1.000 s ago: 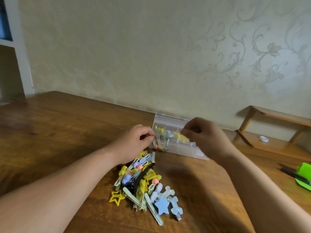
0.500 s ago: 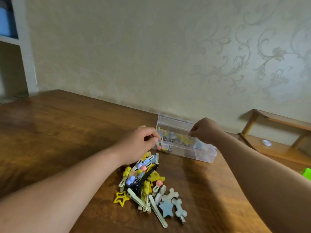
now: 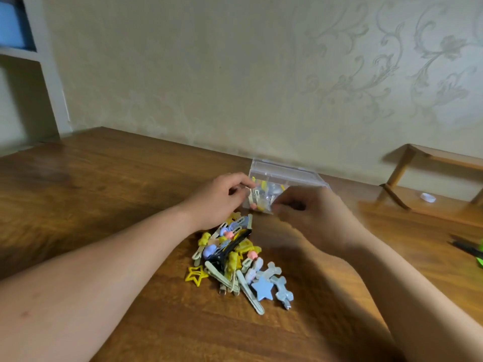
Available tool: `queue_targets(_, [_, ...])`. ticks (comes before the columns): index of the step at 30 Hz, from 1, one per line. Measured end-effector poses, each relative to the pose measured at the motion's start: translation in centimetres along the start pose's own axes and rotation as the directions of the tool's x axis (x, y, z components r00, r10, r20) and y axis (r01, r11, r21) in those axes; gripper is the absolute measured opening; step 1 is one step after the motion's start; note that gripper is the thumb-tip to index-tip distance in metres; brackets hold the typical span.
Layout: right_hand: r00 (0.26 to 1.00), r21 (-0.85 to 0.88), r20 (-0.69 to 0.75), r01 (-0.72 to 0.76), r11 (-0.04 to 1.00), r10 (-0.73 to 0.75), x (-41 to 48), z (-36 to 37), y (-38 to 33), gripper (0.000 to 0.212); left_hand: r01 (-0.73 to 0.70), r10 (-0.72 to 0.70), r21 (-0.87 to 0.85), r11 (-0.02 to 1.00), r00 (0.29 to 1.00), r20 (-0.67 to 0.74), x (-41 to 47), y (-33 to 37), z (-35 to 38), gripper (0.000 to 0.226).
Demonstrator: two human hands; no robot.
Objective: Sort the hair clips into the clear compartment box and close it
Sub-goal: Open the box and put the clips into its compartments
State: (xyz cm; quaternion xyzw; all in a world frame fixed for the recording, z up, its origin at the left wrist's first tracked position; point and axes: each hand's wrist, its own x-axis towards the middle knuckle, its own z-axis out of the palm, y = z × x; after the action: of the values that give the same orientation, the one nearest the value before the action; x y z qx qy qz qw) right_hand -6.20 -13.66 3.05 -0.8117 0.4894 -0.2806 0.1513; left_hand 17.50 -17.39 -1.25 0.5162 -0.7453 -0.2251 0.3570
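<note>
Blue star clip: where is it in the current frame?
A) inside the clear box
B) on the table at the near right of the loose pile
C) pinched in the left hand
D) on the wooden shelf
B: the blue star clip lies on the table at the near right of the pile of clips, outside the clear box.

Brown wooden table (image 3: 104, 192), glossy grain. Hair clips (image 3: 235, 259) piled near centre, yellow star clip (image 3: 196, 275) at the pile's 8 o'clock, blue star clip (image 3: 262, 288) at 5. Clear compartment box (image 3: 287, 176) at the pile's 12, near the far edge. Wooden rack (image 3: 397, 171) at 2. Green object (image 3: 480, 257) with a black stick (image 3: 465, 248) at 3, cut off by the frame.
</note>
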Motion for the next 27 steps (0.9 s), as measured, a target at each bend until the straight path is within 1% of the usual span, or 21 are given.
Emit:
queue_targets(2, [0.977,0.05,0.212,0.003,0.999,-0.014,-0.4,0.3,-0.6,0.007,-0.001,0.001,0.013,1.0,1.0,-0.001,-0.1,0.1,-0.1,0.026])
queue_targets(3, [0.956,0.088,0.293,-0.009,0.996,-0.017,-0.5,0.3,-0.7,0.006,0.0,0.0,0.01,1.0,1.0,0.0,-0.1,0.1,-0.1,0.026])
queue_targets(5, [0.904,0.131,0.426,-0.033,0.991,-0.027,-0.4,0.2,-0.9,0.01,0.004,-0.004,-0.003,1.0,1.0,0.006,-0.2,0.1,-0.1,0.026])
queue_targets(7, [0.86,0.12,0.508,-0.009,0.993,-0.053,-0.4,0.1,-0.8,0.016,0.006,-0.006,-0.004,1.0,1.0,0.01,-0.1,0.1,-0.1,0.027])
queue_targets(9, [0.847,0.093,0.528,0.021,0.995,-0.067,-0.4,0.2,-0.7,0.018,0.005,-0.005,0.005,1.0,1.0,0.01,-0.1,0.1,-0.1,0.027])
queue_targets(12, [0.845,0.082,0.531,0.025,0.996,-0.064,-0.3,0.5,-0.4,0.018,0.001,-0.001,0.019,1.0,1.0,0.011,-0.2,0.2,-0.1,0.028])
queue_targets(17, [0.854,0.066,0.515,0.044,0.997,-0.072,-0.2,0.9,-0.1,0.013,-0.005,0.005,0.036,0.999,1.0,0.01,-0.4,0.4,-0.2,0.029])
queue_targets(21, [0.866,0.108,0.499,-0.02,0.994,-0.036,-0.3,-0.2,0.1,0.014,-0.01,0.01,0.039,0.999,1.0,0.007,-0.2,0.0,-0.1,0.029])
queue_targets(24, [0.895,0.048,0.445,-0.054,0.997,0.027,-0.2,-1.1,0.9,0.019,-0.007,0.006,0.04,0.999,1.0,0.008,-0.1,-0.2,-0.1,0.028])
queue_targets(27, [0.908,0.022,0.413,-0.078,0.997,0.062,-0.1,-1.7,1.6,0.018,-0.005,0.005,0.038,0.999,1.0,0.008,-0.1,-0.2,0.0,0.028])
